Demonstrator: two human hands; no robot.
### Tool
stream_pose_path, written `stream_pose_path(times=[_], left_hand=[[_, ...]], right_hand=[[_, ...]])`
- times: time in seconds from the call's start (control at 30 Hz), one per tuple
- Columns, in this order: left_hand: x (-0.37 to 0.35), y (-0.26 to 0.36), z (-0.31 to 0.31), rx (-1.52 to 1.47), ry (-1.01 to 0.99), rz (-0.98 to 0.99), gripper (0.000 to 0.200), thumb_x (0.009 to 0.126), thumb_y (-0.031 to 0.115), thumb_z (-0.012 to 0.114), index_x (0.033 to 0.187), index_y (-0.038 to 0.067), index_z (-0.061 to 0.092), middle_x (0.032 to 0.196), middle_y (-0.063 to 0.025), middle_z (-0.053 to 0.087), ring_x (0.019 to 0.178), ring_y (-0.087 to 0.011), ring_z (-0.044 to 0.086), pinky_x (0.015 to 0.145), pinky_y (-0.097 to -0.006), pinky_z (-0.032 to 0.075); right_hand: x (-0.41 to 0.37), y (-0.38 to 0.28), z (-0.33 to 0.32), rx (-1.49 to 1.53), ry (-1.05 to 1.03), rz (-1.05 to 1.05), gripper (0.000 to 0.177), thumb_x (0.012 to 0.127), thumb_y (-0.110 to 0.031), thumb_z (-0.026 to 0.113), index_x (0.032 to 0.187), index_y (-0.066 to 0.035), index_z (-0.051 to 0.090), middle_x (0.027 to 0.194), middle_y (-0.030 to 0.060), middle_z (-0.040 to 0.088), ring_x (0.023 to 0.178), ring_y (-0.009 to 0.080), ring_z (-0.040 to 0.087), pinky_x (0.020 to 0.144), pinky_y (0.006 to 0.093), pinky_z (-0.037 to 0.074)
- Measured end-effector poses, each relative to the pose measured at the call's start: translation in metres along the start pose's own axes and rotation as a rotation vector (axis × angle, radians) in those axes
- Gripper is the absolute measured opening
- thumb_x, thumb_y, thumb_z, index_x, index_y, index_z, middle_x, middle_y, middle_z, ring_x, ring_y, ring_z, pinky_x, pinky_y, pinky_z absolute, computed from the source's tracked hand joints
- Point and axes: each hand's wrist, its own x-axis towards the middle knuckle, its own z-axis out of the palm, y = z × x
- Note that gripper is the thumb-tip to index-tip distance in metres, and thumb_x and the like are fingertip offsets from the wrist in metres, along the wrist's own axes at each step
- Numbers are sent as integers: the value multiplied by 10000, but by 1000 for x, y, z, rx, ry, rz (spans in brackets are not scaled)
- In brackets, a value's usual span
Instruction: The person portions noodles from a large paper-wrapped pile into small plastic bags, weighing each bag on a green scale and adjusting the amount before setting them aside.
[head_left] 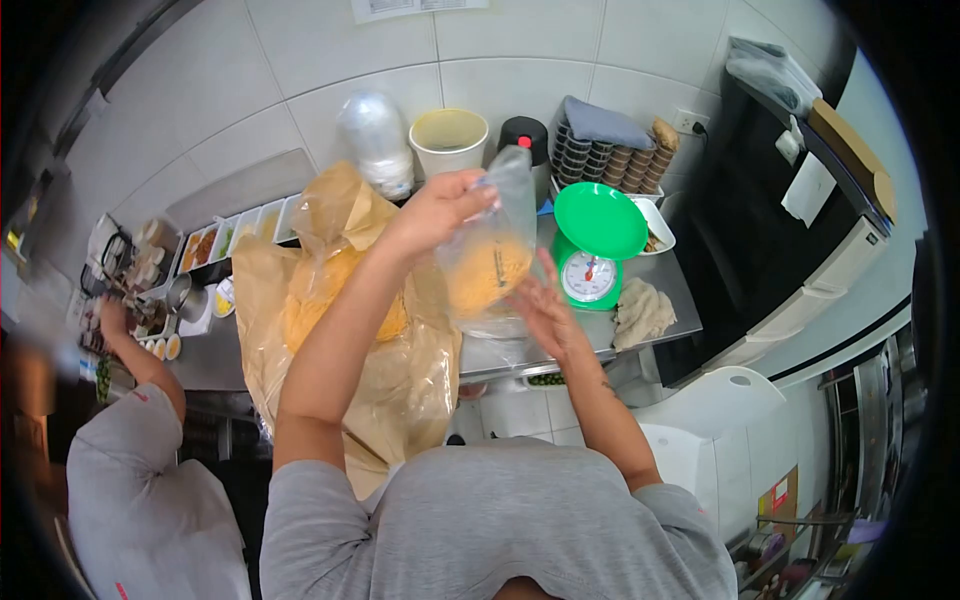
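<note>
My left hand (440, 212) pinches the top edge of a clear plastic bag (515, 205) and holds it up above the steel table. Orange-yellow shredded food (490, 272) lies in the lower part of the bag. At the bag's lower right, my right hand (545, 308) has its fingers spread, close to the bag; whether they touch it is blurred. A large brown paper bag (265, 330) lined with plastic lies open to the left, with more of the shredded food (318, 300) inside. The green scale (590, 277) with its round green pan (601, 221) stands to the right.
A beige cloth (643, 313) lies right of the scale. Behind are a white bucket (448, 140), stacked dark cups (585, 155) and a plastic-wrapped stack (375, 145). A co-worker (150, 480) in grey reaches toward food containers (200, 245) at the left.
</note>
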Motion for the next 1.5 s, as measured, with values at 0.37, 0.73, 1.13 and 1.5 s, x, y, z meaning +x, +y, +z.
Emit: stream_pose_path(times=[0.37,0.73,1.13,1.5], left_hand=[[6,-4,-2,288,-222,66,229,900,242,526,951,25,578,814,15,575,790,-73,514,718,-235,412],[-46,-82,67,144,646,400,471,821,313,638,1146,22,458,955,-57,572,923,-160,542,809,-261,429],[-58,-80,19,-497,745,38,359,871,287,579,1083,5,510,935,-85,592,803,-144,585,692,-280,485],[-69,-79,74,272,650,68,363,948,332,396,956,-22,477,686,-200,563,634,-332,574,623,-385,445]], right_hand=[[56,-15,46,-815,-227,-12,388,777,-224,666,1080,-3,566,960,116,627,896,213,588,779,320,455],[84,-27,93,-535,586,-115,474,912,-315,479,954,156,506,870,222,597,739,233,552,681,330,457],[58,-75,62,-1161,337,-693,496,848,-210,579,1235,24,375,1118,183,512,1053,275,489,912,377,371],[12,20,81,18,84,29,396,896,-273,527,1180,-6,456,1103,75,526,1030,147,511,874,270,416]])
